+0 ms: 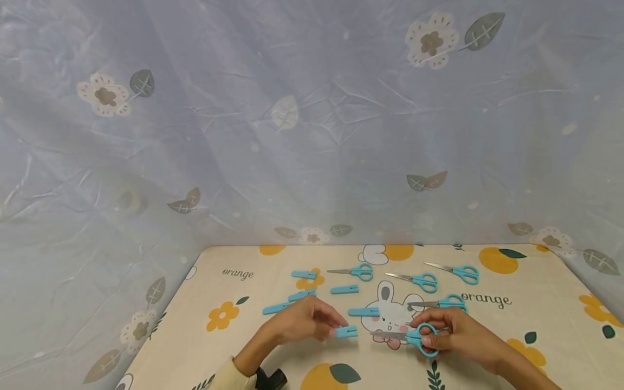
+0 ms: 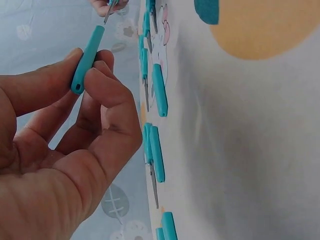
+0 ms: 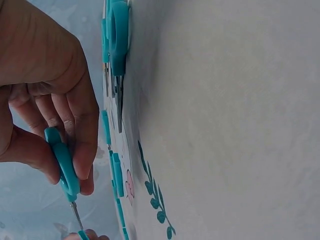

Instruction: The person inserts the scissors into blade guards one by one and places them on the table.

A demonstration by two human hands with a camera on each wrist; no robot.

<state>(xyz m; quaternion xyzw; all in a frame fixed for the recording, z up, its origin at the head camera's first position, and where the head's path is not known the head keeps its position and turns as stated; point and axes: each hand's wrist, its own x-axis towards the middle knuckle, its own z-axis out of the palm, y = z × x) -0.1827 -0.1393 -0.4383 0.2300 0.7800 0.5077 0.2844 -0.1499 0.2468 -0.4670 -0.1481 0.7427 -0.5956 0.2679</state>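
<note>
My left hand (image 1: 304,320) pinches a light-blue scissors blade cover (image 1: 347,331) between thumb and fingers, above the cloth. In the left wrist view the cover (image 2: 88,60) is tilted, with a small hole at its near end. My right hand (image 1: 455,335) grips a pair of scissors (image 1: 414,337) by its blue handles. Their closed metal blades point left toward the cover, the tip a short gap from its end. In the right wrist view, the thumb and fingers press the scissors' handle (image 3: 64,162) from both sides.
Behind the right hand lie uncovered scissors (image 1: 423,281), several in all, including one pair (image 1: 453,302) right beside its fingers. Several loose blue covers (image 1: 364,312) lie left of them, one (image 1: 275,308) near the left wrist. A patterned cloth (image 1: 273,357) covers the table; a curtain (image 1: 312,162) hangs behind.
</note>
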